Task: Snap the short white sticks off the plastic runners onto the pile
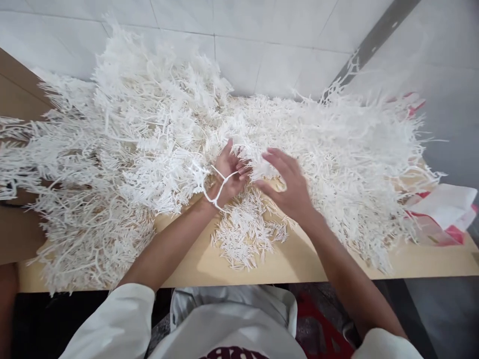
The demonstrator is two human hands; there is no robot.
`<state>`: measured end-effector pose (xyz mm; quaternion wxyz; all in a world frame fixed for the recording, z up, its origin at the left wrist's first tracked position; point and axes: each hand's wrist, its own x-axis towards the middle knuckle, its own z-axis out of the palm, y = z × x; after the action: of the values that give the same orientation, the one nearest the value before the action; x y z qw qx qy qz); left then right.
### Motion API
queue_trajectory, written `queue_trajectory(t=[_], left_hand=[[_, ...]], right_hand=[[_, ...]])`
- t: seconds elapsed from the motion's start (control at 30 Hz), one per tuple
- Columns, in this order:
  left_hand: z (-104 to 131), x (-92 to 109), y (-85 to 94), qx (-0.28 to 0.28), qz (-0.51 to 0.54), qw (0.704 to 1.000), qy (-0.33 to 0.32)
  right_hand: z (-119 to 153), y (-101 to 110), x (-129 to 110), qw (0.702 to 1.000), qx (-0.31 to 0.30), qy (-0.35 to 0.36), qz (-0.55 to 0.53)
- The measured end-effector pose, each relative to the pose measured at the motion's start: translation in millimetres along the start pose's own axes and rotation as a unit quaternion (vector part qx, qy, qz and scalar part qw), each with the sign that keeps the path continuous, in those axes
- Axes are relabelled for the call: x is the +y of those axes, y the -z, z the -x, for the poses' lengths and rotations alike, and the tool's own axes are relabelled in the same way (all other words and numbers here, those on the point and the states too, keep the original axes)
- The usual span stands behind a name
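My left hand [232,172] is turned palm up over the middle of the table, its fingers curled around a white plastic branch [221,192]. The branch's forked stem lies across my wrist, and its feathery tips reach to the left. Just to the right, my right hand [288,187] hovers with thumb and fingers apart and nothing between them. Below both hands sits a small heap of loose white sprigs [247,232]. Part of the left fingers' grip is hidden among the white pieces behind.
Branched white stems form a tall pile [149,114] on the left and another pile [359,144] on the right. A red and white plastic bag [445,212] lies at the right edge of the wooden table [299,262]. Cardboard [18,219] stands at left; tiled wall [254,60] is behind.
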<state>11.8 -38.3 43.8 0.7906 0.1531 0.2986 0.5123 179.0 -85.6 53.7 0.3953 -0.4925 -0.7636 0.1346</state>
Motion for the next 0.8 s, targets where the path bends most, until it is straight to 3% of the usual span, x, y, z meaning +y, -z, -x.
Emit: queue_trajectory(t=[0.07,0.2,0.37,0.43,0.5,0.63,0.8], left_hand=[[-0.5,-2.9,1.9,-0.038,-0.020,0.999,-0.006],[-4.9,-8.2,9.6,-0.096,-0.033,0.994,-0.050],[-8.2,-19.3,17.0,-0.102,-0.108,0.985,-0.087],[-6.6,-22.7,17.6,-0.109,-0.145,0.979,-0.096],[-5.2,-23.9,17.6,-0.106,-0.156,0.976,-0.108],[-9.5,-22.7,18.6,-0.069,-0.159,0.977,-0.121],[-13.9,-24.0,16.9,-0.060,-0.227,0.965,-0.116]], right_hand=[[3.7,-15.4,7.9,0.999,-0.045,-0.002,-0.027],[12.3,-32.6,29.2,0.998,0.037,-0.045,-0.032],[16.8,-26.3,33.7,0.993,0.094,0.073,0.003],[17.1,-23.6,31.5,0.988,0.088,0.127,0.005],[17.3,-22.1,28.8,0.989,0.064,0.136,-0.009],[16.1,-21.2,24.5,0.997,0.036,0.051,-0.037],[12.0,-23.7,27.6,0.988,0.108,-0.050,-0.095]])
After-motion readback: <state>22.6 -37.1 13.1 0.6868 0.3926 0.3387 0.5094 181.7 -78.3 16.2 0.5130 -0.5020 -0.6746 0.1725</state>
